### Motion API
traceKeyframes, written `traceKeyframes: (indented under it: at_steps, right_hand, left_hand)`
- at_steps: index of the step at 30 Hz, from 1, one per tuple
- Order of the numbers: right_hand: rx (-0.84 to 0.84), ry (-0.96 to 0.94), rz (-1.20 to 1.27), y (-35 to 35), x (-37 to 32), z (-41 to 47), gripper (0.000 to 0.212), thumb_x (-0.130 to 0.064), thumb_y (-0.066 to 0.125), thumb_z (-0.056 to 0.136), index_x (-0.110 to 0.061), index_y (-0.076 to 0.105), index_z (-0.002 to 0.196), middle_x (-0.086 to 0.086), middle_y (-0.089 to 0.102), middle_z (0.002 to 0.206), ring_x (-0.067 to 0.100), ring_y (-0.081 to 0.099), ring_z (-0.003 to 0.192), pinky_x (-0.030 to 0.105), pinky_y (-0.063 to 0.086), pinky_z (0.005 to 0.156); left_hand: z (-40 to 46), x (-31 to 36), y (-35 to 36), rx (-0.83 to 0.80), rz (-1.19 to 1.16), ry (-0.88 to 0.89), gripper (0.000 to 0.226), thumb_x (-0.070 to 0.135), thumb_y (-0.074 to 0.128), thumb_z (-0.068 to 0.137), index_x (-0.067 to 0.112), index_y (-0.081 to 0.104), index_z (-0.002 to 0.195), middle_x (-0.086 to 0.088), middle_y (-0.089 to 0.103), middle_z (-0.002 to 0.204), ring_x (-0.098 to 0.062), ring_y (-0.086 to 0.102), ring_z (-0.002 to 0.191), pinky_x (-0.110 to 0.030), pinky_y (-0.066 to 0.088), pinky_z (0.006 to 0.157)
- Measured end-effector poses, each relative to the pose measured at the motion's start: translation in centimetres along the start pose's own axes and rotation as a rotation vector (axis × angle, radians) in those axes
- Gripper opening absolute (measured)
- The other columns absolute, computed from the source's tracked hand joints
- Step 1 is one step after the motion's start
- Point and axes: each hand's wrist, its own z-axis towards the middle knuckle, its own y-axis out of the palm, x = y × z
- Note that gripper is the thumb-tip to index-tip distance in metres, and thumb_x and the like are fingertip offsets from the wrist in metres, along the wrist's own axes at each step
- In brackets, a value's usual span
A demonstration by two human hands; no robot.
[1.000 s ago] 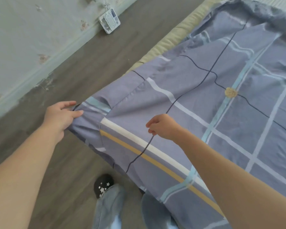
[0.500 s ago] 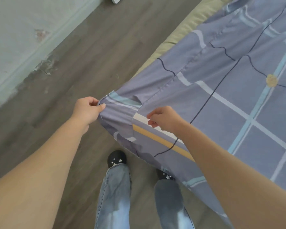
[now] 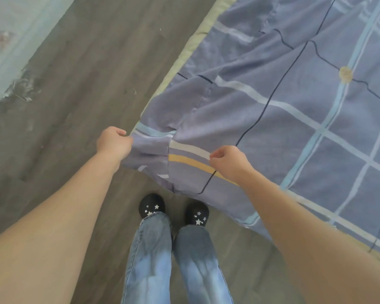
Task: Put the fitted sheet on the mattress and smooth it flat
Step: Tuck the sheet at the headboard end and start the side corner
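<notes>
Head view: the sheet corner is held over the mattress corner

Both hands pinch the near corner of the fitted sheet (image 3: 283, 110), which lies spread across the bed. The left hand (image 3: 114, 143) is clamped on the corner's outer edge, the right hand (image 3: 228, 161) closed on the fabric just beside the yellow stripe. A strip of pale mattress (image 3: 184, 55) shows along the left side. The step in hand looks like seating this corner. Next, the corner pocket likely needs pulling down and under the mattress corner, then smoothing.
</notes>
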Motion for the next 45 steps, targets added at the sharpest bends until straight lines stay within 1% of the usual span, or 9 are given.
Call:
traceKeyframes:
  at_steps: [6,9,11,17,20,27,31,35,45]
  right_hand:
    - [0.087,0.146,-0.249,-0.9,6.3,0.6,0.031,-0.020,0.059,0.085,-0.004,0.058,0.111,0.015,0.061,0.111,0.033,0.060,0.095,0.035,0.051,0.072]
    - [0.092,0.164,-0.416,-0.3,8.7,1.2,0.037,-0.028,0.064,0.084,-0.007,0.047,0.109,0.012,0.050,0.115,0.033,0.057,0.093,0.032,0.039,0.063]
    - [0.149,0.141,-0.481,0.3,10.4,2.4,0.040,-0.031,0.067,0.082,-0.008,0.042,0.102,0.011,0.049,0.112,0.034,0.059,0.096,0.032,0.034,0.061]
    - [0.256,-0.106,-0.648,0.8,13.1,4.9,0.016,-0.017,0.060,0.088,-0.004,0.054,0.096,0.011,0.059,0.102,0.035,0.063,0.090,0.032,0.033,0.058]
    - [0.208,-0.196,-0.638,0.0,14.2,4.9,0.011,-0.014,0.051,0.091,-0.005,0.055,0.096,0.010,0.058,0.102,0.035,0.062,0.091,0.033,0.031,0.058]
    - [0.096,-0.353,-0.401,-1.4,11.6,3.8,0.019,-0.007,0.046,0.087,-0.012,0.060,0.099,0.007,0.061,0.106,0.034,0.059,0.093,0.031,0.036,0.065]
    - [0.019,-0.327,-0.455,-1.2,10.0,3.7,0.021,-0.005,0.046,0.086,-0.010,0.060,0.102,0.009,0.061,0.106,0.033,0.058,0.094,0.032,0.036,0.064]
    - [-0.105,-0.320,-0.397,-1.4,8.8,3.1,0.032,-0.005,0.043,0.087,-0.011,0.054,0.116,0.008,0.054,0.118,0.034,0.056,0.104,0.036,0.044,0.074]
    - [0.031,-0.421,-0.236,-5.5,1.9,3.0,0.034,-0.010,0.037,0.091,-0.019,0.058,0.117,0.003,0.055,0.123,0.026,0.053,0.112,0.035,0.046,0.085]
  left_hand:
    - [-1.8,2.8,4.5,-0.199,0.056,0.071,0.009,0.024,0.065,0.079,0.017,0.063,0.085,-0.012,0.063,0.101,-0.030,0.058,0.097,-0.036,0.047,0.084]
    - [-1.7,2.8,6.6,-0.252,0.182,0.108,0.057,0.034,0.074,0.073,0.011,0.052,0.120,-0.010,0.058,0.122,-0.029,0.055,0.112,-0.039,0.047,0.094]
    - [-1.5,2.6,8.4,-0.283,0.279,0.142,0.071,0.039,0.079,0.066,0.011,0.048,0.124,-0.010,0.060,0.122,-0.031,0.058,0.111,-0.041,0.048,0.091]
    - [-1.6,2.7,13.3,-0.358,0.360,0.256,0.040,0.041,0.078,0.065,0.008,0.061,0.079,-0.016,0.069,0.086,-0.034,0.064,0.081,-0.040,0.052,0.071]
    - [-2.0,3.8,14.6,-0.225,0.460,0.359,0.034,0.029,0.067,0.077,0.007,0.051,0.057,-0.019,0.062,0.075,-0.038,0.062,0.089,-0.036,0.042,0.067]
    - [0.6,4.9,8.7,0.058,0.536,0.358,0.027,0.028,0.060,0.082,0.012,0.054,0.062,-0.025,0.067,0.079,-0.039,0.062,0.086,-0.038,0.049,0.073]
    - [1.1,5.5,7.3,0.018,0.473,0.137,0.006,0.011,0.065,0.079,0.009,0.060,0.078,-0.022,0.066,0.109,-0.039,0.062,0.101,-0.046,0.051,0.089]
    - [0.7,6.3,4.3,0.031,0.622,0.168,0.035,0.012,0.063,0.080,0.006,0.058,0.114,-0.019,0.059,0.125,-0.037,0.053,0.117,-0.038,0.041,0.097]
    - [0.7,11.3,2.5,0.003,0.431,0.317,0.059,0.012,0.054,0.084,0.013,0.034,0.139,-0.011,0.042,0.144,-0.032,0.042,0.128,-0.035,0.036,0.099]
